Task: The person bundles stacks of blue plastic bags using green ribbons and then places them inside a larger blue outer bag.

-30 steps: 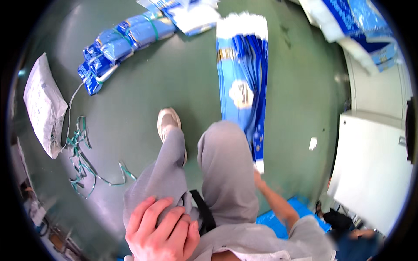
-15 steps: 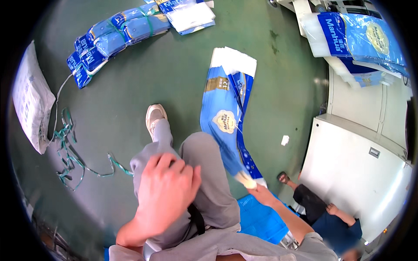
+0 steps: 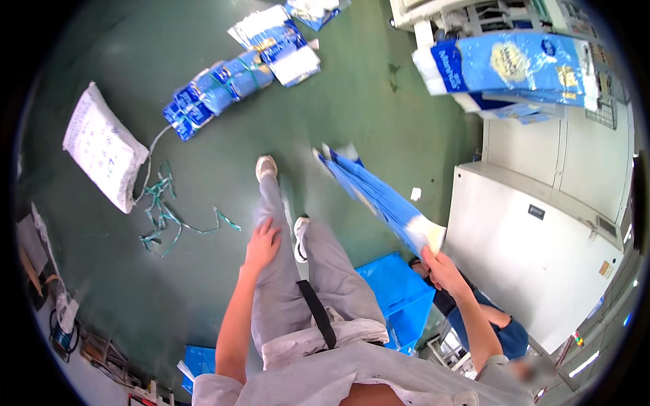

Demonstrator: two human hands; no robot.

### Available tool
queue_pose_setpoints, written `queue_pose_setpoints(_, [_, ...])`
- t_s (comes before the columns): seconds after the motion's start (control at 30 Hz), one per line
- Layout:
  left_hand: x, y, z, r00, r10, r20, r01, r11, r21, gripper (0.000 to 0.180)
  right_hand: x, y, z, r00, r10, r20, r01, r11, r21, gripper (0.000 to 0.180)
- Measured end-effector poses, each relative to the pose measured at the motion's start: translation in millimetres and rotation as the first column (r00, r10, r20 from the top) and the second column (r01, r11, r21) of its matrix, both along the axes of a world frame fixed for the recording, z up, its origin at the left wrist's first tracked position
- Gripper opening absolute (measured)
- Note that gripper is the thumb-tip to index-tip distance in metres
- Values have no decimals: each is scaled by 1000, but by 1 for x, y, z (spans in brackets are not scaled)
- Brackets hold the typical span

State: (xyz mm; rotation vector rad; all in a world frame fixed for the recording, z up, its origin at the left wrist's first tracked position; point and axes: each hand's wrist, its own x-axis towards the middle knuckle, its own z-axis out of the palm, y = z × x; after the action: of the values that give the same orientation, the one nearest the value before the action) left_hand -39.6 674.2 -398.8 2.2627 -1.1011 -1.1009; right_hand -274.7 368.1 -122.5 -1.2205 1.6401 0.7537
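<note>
My right hand (image 3: pixel 440 269) grips one end of a stack of flat blue and white bags (image 3: pixel 379 197) and holds it up off the green floor, its far end pointing away from me. My left hand (image 3: pixel 261 243) rests open on my left thigh, over grey trousers. My feet in pale shoes stand on the floor just ahead.
A white filled sack (image 3: pixel 103 153) and loose green strapping (image 3: pixel 162 215) lie at left. Bundled blue bags (image 3: pixel 217 88) lie farther off. A blue crate (image 3: pixel 399 298) stands by my right leg, with another person crouched beside it. White cabinets (image 3: pixel 542 230) carry more blue bags (image 3: pixel 514 68).
The stack of bags lay flat on the floor a second ago; my right hand has lifted it by its near end and swung it rightward. My left hand slid from near my waist down onto my thigh.
</note>
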Motion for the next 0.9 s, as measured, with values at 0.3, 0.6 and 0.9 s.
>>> queue_pose_setpoints(0.3, [71, 89, 42, 848, 378, -371, -236, 897, 375, 34, 32, -21, 24, 864, -500, 56, 462, 832, 307, 54])
queue_pose_setpoints(0.6, [188, 3, 59, 804, 443, -395, -395, 896, 200, 28, 63, -54, 78, 353, -906, 235, 697, 422, 580, 42])
queue_pose_setpoints(0.9, [144, -233, 240, 929, -361, -77, 307, 872, -382, 34, 58, -33, 82, 623, -632, 461, 608, 762, 223, 27])
